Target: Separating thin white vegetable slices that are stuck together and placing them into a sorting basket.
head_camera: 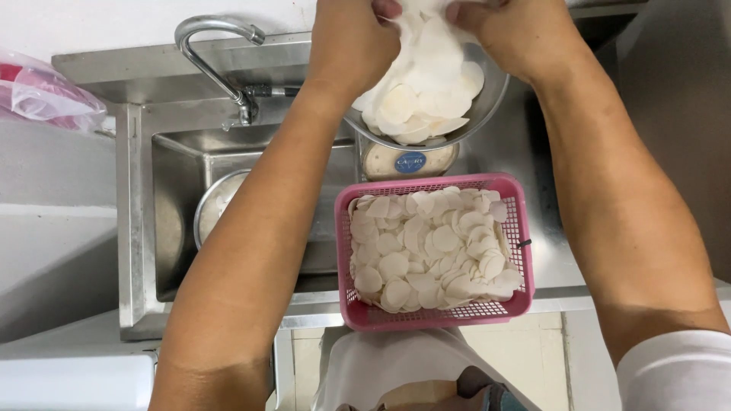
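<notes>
My left hand (352, 47) and my right hand (519, 32) are both raised over a round metal bowl (487, 97) that sits on a weighing scale (410, 160). Both hands are gripping a heap of thin white round chips (422, 87) that spills down into the bowl. Nearer to me, a pink plastic basket (512, 186) rests on the sink's front edge. It is filled with several more of the same white chips (430, 247).
A stainless steel sink (173, 221) lies to the left, with a curved tap (215, 47) above it and a round metal bowl (215, 207) inside. A pinkish plastic bag (46, 93) sits at the far left. A white cloth (396, 364) hangs below the basket.
</notes>
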